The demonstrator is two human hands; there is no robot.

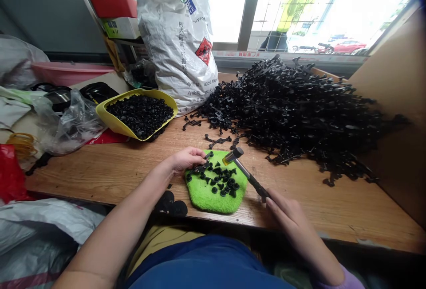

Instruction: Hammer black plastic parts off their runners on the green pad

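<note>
My left hand [188,159] pinches a black plastic moulded strip [202,166] over the left part of a green cloth pad [203,198]. Several small black plastic caps [218,176] lie loose on that pad. In my right hand [281,209] is the dark grip of a small mallet [248,173]. Its head, part yellow and part black, is above the upper right of the pad, to the right of the strip; whether it touches anything I cannot tell.
A large heap of black moulded strips [293,107] fills the back right. At the back left stand a yellow scoop [103,114] full of small black parts and a white printed sack [179,36]. Round black discs [178,208] sit by the front edge; a cardboard panel [396,76] borders the right.
</note>
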